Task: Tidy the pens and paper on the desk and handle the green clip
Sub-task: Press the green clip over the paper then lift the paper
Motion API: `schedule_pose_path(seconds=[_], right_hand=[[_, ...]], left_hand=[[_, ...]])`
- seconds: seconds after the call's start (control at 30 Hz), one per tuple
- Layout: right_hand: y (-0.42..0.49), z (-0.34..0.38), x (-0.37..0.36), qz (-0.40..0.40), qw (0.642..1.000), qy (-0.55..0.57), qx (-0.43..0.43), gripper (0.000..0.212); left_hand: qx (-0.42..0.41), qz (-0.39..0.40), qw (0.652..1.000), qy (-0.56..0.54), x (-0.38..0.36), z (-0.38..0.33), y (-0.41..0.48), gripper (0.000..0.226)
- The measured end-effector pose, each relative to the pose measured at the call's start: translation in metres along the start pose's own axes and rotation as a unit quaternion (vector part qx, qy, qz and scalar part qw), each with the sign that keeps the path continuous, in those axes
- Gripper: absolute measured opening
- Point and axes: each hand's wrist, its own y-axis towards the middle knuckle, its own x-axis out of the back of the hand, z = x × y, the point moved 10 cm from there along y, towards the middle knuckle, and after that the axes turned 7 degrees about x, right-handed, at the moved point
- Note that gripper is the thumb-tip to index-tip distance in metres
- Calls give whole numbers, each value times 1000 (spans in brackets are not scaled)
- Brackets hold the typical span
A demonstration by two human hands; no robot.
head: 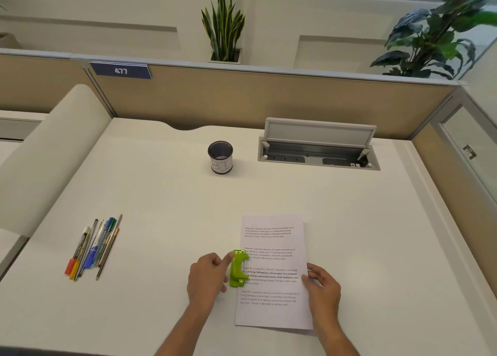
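Note:
A printed sheet of paper (274, 248) lies on the white desk (161, 194), near its front edge. A green clip (238, 268) sits on the sheet's left edge. My left hand (207, 277) is beside the clip, its thumb and a fingertip touching the clip's left side. My right hand (321, 288) rests on the sheet's right edge with relaxed fingers. Several pens and markers (92, 248) lie in a loose bundle at the left. A black mesh pen cup (220, 156) stands upright and empty at the back centre.
An open cable hatch (318, 148) with its lid raised is sunk into the desk at the back right. Tan partition panels (242, 100) enclose the back and right. A padded cream divider (48, 154) borders the left.

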Motion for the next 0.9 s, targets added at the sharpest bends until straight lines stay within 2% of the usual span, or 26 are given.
schedule_pose_path(seconds=[0.33,0.57,0.73,0.83,0.9], right_hand=[[4,-3,3,13,999,26,-17,30],[13,-2,27,-6,999,32,-16,30],[22,5,53,-20,998,54,-19,28],[26,15,65,-27,996,86,-19,28],[27,25,71,-25,994,107,-13,28]], left_hand=[[-14,-17,999,-25,2,-4,-11,48],[-63,-50,994,-75,6,-17,-15,46],[-102,-65,991,-61,-7,-36,-22,39],[-121,-15,989,-86,-26,-54,-27,18],[-112,43,985,-121,-40,-65,-30,13]])
